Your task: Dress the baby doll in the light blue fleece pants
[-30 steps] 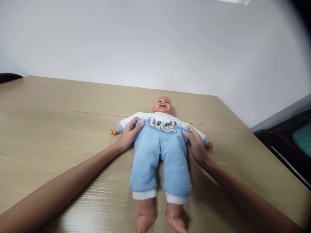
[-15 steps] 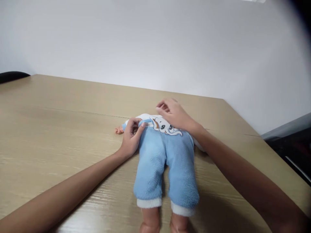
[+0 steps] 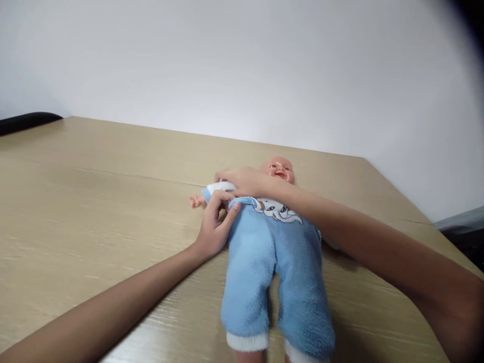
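A baby doll [image 3: 279, 169] lies on its back, its head at the far end and its legs toward me. It wears fuzzy blue overalls [image 3: 252, 272] with white cuffs and a white cartoon animal patch [image 3: 282, 209] on the chest. At the left side of the waist, my left hand [image 3: 217, 222] pinches the overalls' top edge between thumb and fingers. My right hand [image 3: 242, 180] reaches across the doll's chest, its curled fingers at the white sleeve [image 3: 221, 187] by the left-hand shoulder. Its wrist hides part of the chest.
The doll rests on a wooden table [image 3: 113, 212] with a thin seam across it. Behind stands a plain pale wall [image 3: 212, 70]. A black curved chair back [image 3: 30, 121] shows at the far left, and a dark object [image 3: 463, 237] beyond the right table edge.
My right hand has moved left from above the patch to the shoulder and sleeve, uncovering the doll's head. My left hand keeps its pinch. The view has shifted slightly.
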The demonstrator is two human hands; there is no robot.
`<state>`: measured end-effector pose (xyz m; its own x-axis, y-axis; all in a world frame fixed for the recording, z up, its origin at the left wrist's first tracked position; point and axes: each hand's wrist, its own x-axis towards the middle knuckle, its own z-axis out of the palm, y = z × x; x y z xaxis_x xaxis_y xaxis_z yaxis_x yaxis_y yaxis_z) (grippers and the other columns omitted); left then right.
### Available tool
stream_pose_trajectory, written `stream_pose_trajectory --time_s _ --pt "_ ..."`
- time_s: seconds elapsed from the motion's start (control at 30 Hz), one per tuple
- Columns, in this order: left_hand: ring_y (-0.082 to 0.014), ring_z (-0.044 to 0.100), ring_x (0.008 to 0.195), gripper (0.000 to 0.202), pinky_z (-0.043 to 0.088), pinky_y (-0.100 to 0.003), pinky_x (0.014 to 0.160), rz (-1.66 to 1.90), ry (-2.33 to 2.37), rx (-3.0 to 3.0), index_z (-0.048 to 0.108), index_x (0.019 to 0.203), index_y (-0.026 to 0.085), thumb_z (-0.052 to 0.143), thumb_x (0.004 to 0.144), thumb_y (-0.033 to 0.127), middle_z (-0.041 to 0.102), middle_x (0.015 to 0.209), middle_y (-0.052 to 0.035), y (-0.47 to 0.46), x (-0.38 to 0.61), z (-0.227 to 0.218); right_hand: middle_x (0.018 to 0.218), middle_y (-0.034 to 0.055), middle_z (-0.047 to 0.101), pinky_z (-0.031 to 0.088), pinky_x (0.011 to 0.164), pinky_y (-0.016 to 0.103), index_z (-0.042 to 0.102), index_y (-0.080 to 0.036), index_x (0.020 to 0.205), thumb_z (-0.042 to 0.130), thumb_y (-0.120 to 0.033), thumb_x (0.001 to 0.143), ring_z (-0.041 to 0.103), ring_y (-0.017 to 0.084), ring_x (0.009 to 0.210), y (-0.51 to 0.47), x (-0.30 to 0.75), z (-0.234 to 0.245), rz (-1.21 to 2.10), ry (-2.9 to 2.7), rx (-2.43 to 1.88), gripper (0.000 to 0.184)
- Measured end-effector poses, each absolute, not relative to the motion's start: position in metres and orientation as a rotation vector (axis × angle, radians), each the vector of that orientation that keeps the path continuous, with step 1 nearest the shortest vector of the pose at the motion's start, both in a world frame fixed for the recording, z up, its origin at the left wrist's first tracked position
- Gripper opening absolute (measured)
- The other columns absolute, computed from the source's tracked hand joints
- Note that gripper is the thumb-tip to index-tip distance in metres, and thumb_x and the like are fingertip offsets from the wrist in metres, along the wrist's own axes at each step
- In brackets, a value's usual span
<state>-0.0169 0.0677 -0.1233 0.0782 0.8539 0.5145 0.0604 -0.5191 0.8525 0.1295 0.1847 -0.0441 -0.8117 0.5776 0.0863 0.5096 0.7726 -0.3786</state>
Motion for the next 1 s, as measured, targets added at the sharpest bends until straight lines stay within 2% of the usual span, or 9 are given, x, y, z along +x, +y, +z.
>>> stream_pose_trajectory --time_s 0.1,0.23,0.33,0.4,0.53,0.63,0.77,0.87,1.0 --pt "-0.0184 0.053 0.089 0.015 0.046 -0.033 0.086 1.536 0.885 1.774 0.060 0.100 0.024 0.061 0.109 0.037 0.056 0.094 -0.0011 0.066 -0.020 -0.124 0.119 0.0070 0.077 0.050 0.091 0.035 0.065 -0.022 0.130 0.069 -0.027 0.091 0.070 0.025 0.104 0.182 0.155 -0.038 0.712 -2.528 -0.881 0.039" --pt "-0.0248 0.058 0.111 0.008 0.047 -0.043 0.102 1.729 1.068 2.084 0.069 0.107 0.026 0.069 0.104 0.034 0.061 0.113 -0.0071 0.061 -0.024 -0.128 0.122 0.0028 0.076 0.053 0.103 0.038 0.067 -0.026 0.121 0.067 -0.024 0.086 0.069 0.025 0.117 0.179 0.178 -0.038 1.120 -2.275 -0.762 0.035" --pt "-0.0279 0.054 0.130 0.013 0.045 -0.049 0.114 1.856 1.062 2.181 0.070 0.117 0.030 0.067 0.103 0.030 0.056 0.135 -0.0095 0.058 -0.024 -0.132 0.116 0.0017 0.076 0.052 0.103 0.039 0.070 -0.026 0.114 0.062 -0.017 0.081 0.069 0.024 0.114 0.172 0.181 -0.044 1.067 -2.261 -0.787 0.035" --pt "-0.0278 0.055 0.132 0.015 0.044 -0.051 0.118 1.850 0.921 2.140 0.066 0.121 0.032 0.060 0.107 0.031 0.058 0.134 -0.0091 0.058 -0.023 -0.135 0.116 0.0025 0.076 0.052 0.102 0.039 0.071 -0.024 0.113 0.060 -0.015 0.080 0.070 0.024 0.112 0.167 0.179 -0.048 0.989 -2.298 -0.807 0.036" --pt "-0.0234 0.062 0.112 0.016 0.050 -0.043 0.107 1.779 0.848 1.782 0.058 0.118 0.030 0.051 0.111 0.043 0.063 0.116 -0.0060 0.063 -0.018 -0.138 0.119 0.0040 0.077 0.052 0.106 0.041 0.074 -0.024 0.111 0.062 -0.017 0.083 0.070 0.025 0.117 0.157 0.177 -0.047 0.953 -2.359 -0.792 0.031" --pt "-0.0195 0.057 0.103 0.024 0.048 -0.034 0.098 1.709 0.987 1.539 0.059 0.110 0.027 0.058 0.108 0.051 0.058 0.110 -0.0030 0.069 -0.015 -0.134 0.126 0.0063 0.076 0.052 0.109 0.042 0.074 -0.024 0.116 0.068 -0.032 0.091 0.069 0.026 0.122 0.146 0.185 -0.039 1.008 -2.271 -0.834 0.026" --pt "-0.0178 0.058 0.099 0.028 0.050 -0.030 0.093 1.542 1.024 1.226 0.057 0.101 0.026 0.068 0.101 0.053 0.058 0.103 -0.0005 0.069 -0.012 -0.127 0.108 0.0069 0.081 0.055 0.089 0.037 0.077 -0.022 0.107 0.067 -0.054 0.099 0.072 0.027 0.103 0.127 0.196 -0.028 1.001 -2.258 -1.104 0.035" --pt "-0.0158 0.059 0.095 0.031 0.053 -0.027 0.089 1.514 1.010 1.090 0.054 0.097 0.026 0.069 0.099 0.053 0.059 0.099 0.0009 0.067 -0.010 -0.128 0.092 0.0046 0.080 0.049 0.077 0.034 0.076 -0.022 0.093 0.067 -0.058 0.098 0.070 0.024 0.087 0.117 0.196 -0.029 0.860 -2.326 -1.260 0.037" --pt "-0.0133 0.060 0.082 0.041 0.054 -0.024 0.076 1.459 1.005 0.991 0.048 0.102 0.029 0.071 0.094 0.061 0.059 0.092 0.0043 0.078 -0.011 -0.132 0.087 0.0033 0.076 0.044 0.075 0.034 0.072 -0.022 0.086 0.064 -0.057 0.100 0.066 0.022 0.084 0.118 0.193 -0.042 0.739 -2.338 -1.242 0.039"
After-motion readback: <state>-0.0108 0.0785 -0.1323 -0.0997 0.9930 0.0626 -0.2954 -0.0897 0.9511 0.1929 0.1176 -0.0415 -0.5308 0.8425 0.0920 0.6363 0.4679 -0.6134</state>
